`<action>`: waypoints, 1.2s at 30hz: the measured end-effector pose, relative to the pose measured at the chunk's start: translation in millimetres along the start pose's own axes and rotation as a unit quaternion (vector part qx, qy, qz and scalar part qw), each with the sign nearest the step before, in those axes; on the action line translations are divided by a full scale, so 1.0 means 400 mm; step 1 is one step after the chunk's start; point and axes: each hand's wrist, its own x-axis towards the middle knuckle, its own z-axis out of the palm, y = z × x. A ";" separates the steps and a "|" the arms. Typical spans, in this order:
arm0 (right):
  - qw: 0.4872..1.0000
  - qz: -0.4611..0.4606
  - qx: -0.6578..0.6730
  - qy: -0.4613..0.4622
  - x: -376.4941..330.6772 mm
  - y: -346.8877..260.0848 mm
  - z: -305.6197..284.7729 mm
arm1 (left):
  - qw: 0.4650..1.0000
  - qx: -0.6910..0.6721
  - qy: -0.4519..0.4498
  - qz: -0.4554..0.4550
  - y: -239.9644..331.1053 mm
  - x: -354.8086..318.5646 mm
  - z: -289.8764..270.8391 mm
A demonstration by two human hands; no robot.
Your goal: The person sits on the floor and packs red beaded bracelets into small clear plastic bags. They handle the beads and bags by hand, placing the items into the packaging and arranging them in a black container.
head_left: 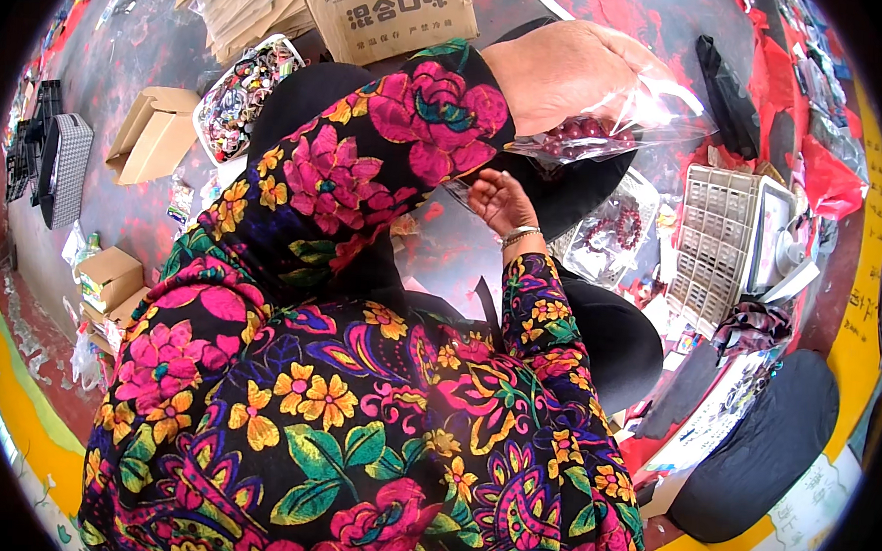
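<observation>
My left hand (596, 74) is large and close in the upper right, reaching across from the left in a floral sleeve. A clear plastic bag (673, 123) is under its curled fingers, whose tips are lost in glare. Dark red beads (583, 138) show inside the bag. Lower down, my right hand (505, 201), with a bracelet (520, 237) at the wrist, has its fingers curled in at the bag's left end. A bit of clear film shows beside those fingertips.
Beyond my arms stands a cardboard box (390, 13) beside stacked flat cardboard (245, 11). A white basket (246, 96) of small packets is at left. To the right are a tray with bagged red beads (618, 225), a beige plastic basket (714, 245) and a black cushion (761, 452).
</observation>
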 end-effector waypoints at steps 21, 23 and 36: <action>0.988 0.019 -0.154 -0.003 0.003 0.128 0.193 | 0.962 0.233 -0.014 0.143 -0.040 0.035 -0.030; 0.971 0.105 -0.215 -0.027 -0.005 0.189 0.179 | 0.897 0.372 -0.022 0.239 -0.047 0.042 -0.036; 0.875 0.177 -0.451 -0.003 0.015 0.246 0.152 | 0.750 0.542 0.006 0.379 -0.050 0.044 -0.043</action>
